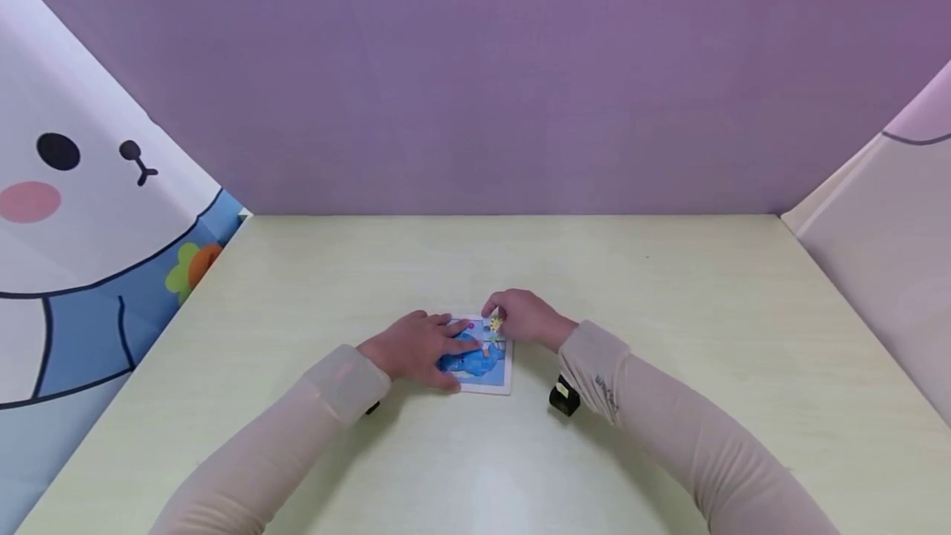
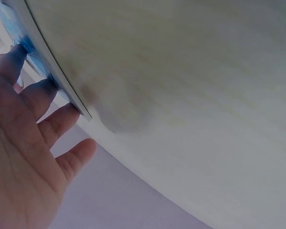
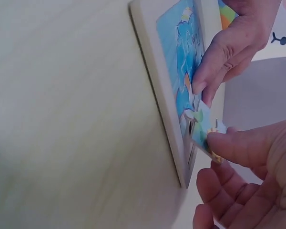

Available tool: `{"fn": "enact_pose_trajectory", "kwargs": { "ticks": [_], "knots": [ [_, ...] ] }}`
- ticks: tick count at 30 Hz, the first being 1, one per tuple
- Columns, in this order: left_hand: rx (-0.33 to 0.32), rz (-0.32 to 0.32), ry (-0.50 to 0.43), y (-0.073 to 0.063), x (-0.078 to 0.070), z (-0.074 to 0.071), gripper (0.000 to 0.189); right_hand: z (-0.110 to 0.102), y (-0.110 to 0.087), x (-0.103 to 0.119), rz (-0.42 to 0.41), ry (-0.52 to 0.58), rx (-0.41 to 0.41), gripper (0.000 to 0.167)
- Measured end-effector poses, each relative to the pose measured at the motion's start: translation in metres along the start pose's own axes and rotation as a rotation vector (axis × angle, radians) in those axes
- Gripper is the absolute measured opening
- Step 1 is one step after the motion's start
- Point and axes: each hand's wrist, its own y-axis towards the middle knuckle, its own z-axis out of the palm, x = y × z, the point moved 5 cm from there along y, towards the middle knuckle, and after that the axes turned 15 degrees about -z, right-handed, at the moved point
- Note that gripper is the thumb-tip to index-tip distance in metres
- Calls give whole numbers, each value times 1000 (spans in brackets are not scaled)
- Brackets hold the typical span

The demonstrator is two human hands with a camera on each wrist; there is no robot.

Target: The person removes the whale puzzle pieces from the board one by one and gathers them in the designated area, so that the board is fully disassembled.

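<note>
Plainly, the puzzle piece [image 3: 203, 128] (pinched) tilts above the board [image 3: 158, 71].

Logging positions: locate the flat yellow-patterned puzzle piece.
In the head view, the piece is right of centre, pinched in the right hand at the upper-right corner of the pale-rimmed rectangular puzzle.

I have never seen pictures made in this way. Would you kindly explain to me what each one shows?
There is no robot here, only two bare human hands: the left hand and the right hand. The wide picture comes from a camera worn on the head, looking forward and down; the other two come from cameras worn on the left and right wrists. On the pale table lies a flat picture puzzle. The left hand rests on it with fingers spread. The right hand pinches a puzzle piece, tilted, near the puzzle's far right corner.
</note>
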Motion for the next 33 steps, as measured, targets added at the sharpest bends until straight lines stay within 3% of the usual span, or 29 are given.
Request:
{"fn": "enact_pose_trajectory", "kwargs": {
  "ticks": [16, 27, 33],
  "knots": [
    [22, -27, 3, 1, 1, 1, 68, -4, -10, 3, -102, 74, -73, 28],
    [52, -44, 18, 0, 0, 0, 69, 3, -14, 3, -97, 149, -128, 28],
    [23, -30, 20, -1, 0, -1, 68, -1, -14, 3, -85, 170, -173, 28]
  ]
}}
